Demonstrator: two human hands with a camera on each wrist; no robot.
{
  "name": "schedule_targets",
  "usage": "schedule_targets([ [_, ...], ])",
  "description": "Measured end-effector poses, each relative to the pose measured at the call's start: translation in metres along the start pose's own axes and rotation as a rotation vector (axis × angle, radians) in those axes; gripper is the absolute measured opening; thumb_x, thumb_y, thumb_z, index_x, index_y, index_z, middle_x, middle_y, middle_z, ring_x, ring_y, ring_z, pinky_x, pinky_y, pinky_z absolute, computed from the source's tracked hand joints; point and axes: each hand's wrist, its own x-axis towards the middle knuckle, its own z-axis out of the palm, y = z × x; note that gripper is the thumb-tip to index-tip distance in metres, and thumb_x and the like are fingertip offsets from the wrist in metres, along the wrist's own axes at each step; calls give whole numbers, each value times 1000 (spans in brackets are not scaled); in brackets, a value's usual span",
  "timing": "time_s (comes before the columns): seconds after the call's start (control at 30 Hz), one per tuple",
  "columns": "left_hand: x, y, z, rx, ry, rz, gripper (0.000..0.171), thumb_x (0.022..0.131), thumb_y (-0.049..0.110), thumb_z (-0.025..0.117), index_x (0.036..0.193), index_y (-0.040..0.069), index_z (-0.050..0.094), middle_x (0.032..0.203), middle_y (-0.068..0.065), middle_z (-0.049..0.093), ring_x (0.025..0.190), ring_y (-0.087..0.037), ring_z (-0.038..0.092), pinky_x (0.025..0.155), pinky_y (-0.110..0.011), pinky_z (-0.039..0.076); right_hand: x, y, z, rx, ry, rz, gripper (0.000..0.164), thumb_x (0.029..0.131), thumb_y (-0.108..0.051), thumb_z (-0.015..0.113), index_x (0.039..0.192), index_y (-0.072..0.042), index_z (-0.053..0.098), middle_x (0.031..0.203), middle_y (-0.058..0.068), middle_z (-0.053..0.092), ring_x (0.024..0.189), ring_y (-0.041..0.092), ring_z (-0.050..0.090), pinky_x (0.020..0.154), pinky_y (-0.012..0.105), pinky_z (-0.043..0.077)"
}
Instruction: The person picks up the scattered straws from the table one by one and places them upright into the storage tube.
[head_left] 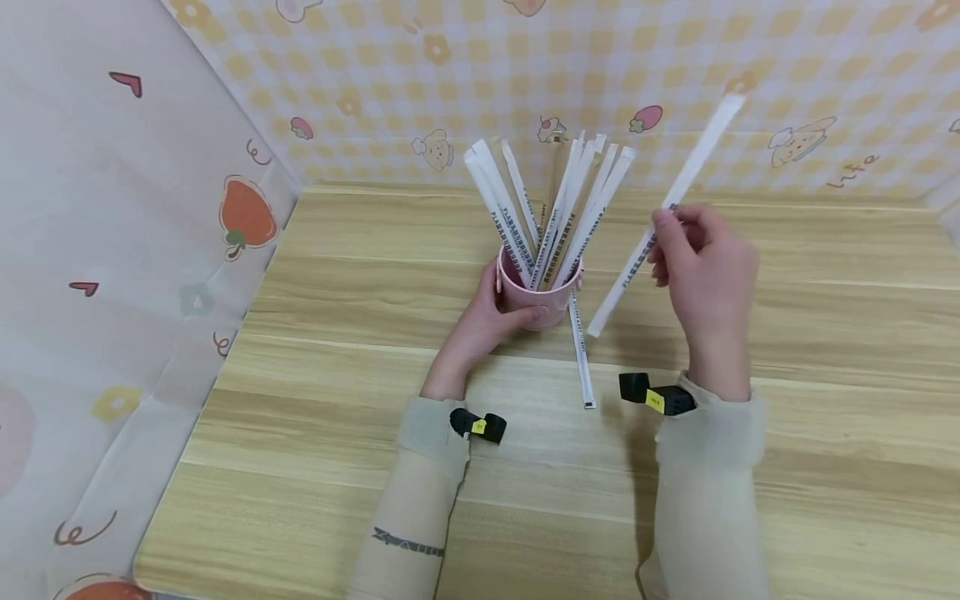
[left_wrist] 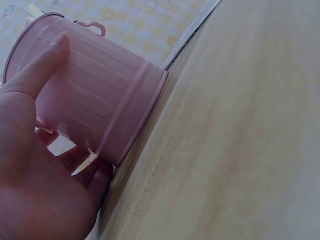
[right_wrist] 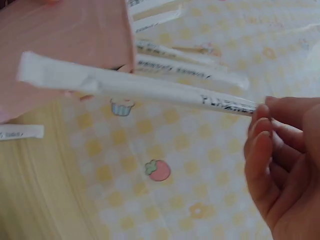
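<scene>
A small pink bucket (head_left: 553,310) with ribbed sides stands on the table, holding several paper-wrapped straws (head_left: 495,210), mostly white and a few brown, that fan out above its rim. My left hand (head_left: 480,327) grips this bucket, thumb across the near side and fingers around the far left; the left wrist view shows the thumb lying along the ribbed wall (left_wrist: 95,85). To the right of the bucket, my right hand (head_left: 711,271) pinches one white wrapped straw (head_left: 703,157) near its middle, tilted and raised. Printed lettering runs along its wrapper (right_wrist: 145,90).
Another white wrapped straw (head_left: 581,358) lies on the wooden table (head_left: 337,392) just in front of the bucket. A yellow checked wall covering (head_left: 480,75) rises behind the table, and a white patterned one (head_left: 150,275) borders the left side.
</scene>
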Motion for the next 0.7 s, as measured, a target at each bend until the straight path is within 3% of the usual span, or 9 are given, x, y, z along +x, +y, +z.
schedule_targets([
  [0.2,-1,1,0,-7,-2,-5,89,74,17,73,141,23,15,136,5,32,125,-15,29,102,-34,23,-6,-15,-4,213,204,-117,20,85,-25,60,85,-5,61,61,6,58,45,13,49,40,17,41],
  [0.37,0,1,0,4,-1,-7,90,73,19,74,141,24,15,136,6,32,126,-15,29,102,-34,24,-10,-21,-5,332,317,-247,20,84,-20,62,78,-1,60,57,9,56,40,13,46,37,18,38],
  [0.57,0,1,0,16,1,-5,90,73,19,74,141,23,15,136,5,32,125,-15,29,102,-33,24,-11,-25,-3,408,363,-254,20,82,-17,65,76,2,58,59,13,60,43,15,50,37,17,38],
  [0.7,-1,1,0,10,1,-11,89,73,18,74,141,24,15,136,5,32,126,-15,29,102,-33,24,-11,-25,-1,382,340,-277,20,83,-18,64,79,1,60,63,12,62,46,15,52,38,18,39],
])
